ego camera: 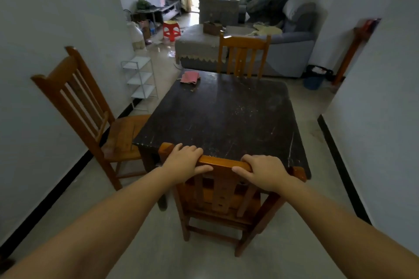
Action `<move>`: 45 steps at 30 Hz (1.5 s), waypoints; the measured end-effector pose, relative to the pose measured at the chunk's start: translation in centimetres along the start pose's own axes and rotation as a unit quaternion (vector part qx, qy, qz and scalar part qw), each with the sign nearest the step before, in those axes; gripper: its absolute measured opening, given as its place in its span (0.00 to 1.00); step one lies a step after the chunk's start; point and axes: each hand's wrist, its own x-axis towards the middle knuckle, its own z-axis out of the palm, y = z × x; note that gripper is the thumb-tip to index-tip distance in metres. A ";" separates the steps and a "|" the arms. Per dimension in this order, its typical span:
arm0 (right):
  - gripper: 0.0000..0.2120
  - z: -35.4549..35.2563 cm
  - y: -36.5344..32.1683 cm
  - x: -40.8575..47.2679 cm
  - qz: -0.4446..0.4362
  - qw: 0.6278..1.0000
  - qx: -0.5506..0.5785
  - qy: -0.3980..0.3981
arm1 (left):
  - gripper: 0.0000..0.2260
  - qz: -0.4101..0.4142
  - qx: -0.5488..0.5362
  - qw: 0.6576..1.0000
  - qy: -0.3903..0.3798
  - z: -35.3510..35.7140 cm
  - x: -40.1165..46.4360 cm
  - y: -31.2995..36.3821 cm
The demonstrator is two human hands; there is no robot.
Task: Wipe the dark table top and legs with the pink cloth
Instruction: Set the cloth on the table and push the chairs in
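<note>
Pink cloth (190,77) crumpled on scuffed dark table (222,115), both grips clasping chair back (223,162).

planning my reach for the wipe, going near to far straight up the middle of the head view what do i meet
left hand and right hand gripping the near wooden chair → dark table top → pink cloth at the far left corner → far wooden chair → grey sofa

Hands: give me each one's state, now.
Left hand: grips the chair's top rail.
Right hand: grips the same rail.
</note>
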 end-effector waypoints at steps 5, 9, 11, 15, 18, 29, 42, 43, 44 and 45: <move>0.27 -3.6 -4.4 5.8 -0.067 0.996 0.035 0.054 | 0.20 -0.005 -0.043 0.986 0.163 -4.3 -0.5 -2.4; 0.26 -4.9 -9.9 11.0 -0.115 0.989 0.037 0.086 | 0.22 -0.130 -0.036 0.968 0.211 -6.3 -3.2 -8.6; 0.26 -5.0 -13.3 13.1 -0.149 0.984 0.045 0.088 | 0.22 -0.184 -0.019 0.964 0.192 -6.3 -5.9 -12.0; 0.26 -4.3 -20.6 16.4 -0.224 0.971 0.056 0.060 | 0.21 -0.272 -0.014 0.947 0.170 -5.0 -11.3 -18.1; 0.26 -3.6 -25.9 19.1 -0.266 0.961 0.055 0.047 | 0.21 -0.322 -0.025 0.933 0.158 -4.0 -14.0 -22.5; 0.25 -3.6 -41.7 34.5 -0.235 0.971 0.048 0.006 | 0.23 -0.362 -0.050 0.923 0.124 -6.3 -14.9 -43.2; 0.24 -5.6 -49.1 53.8 -0.175 0.982 0.047 0.045 | 0.25 -0.297 -0.041 0.937 0.182 -12.5 -5.6 -63.0; 0.25 -5.5 -49.7 55.7 -0.175 0.982 0.052 0.049 | 0.26 -0.290 -0.036 0.939 0.184 -12.7 -4.3 -64.6; 0.25 -5.5 -50.2 57.4 -0.174 0.982 0.057 0.047 | 0.26 -0.284 -0.038 0.940 0.184 -13.0 -3.1 -66.1; 0.24 -5.4 -50.8 59.1 -0.170 0.982 0.066 0.038 | 0.26 -0.278 -0.042 0.943 0.179 -13.2 -1.9 -67.5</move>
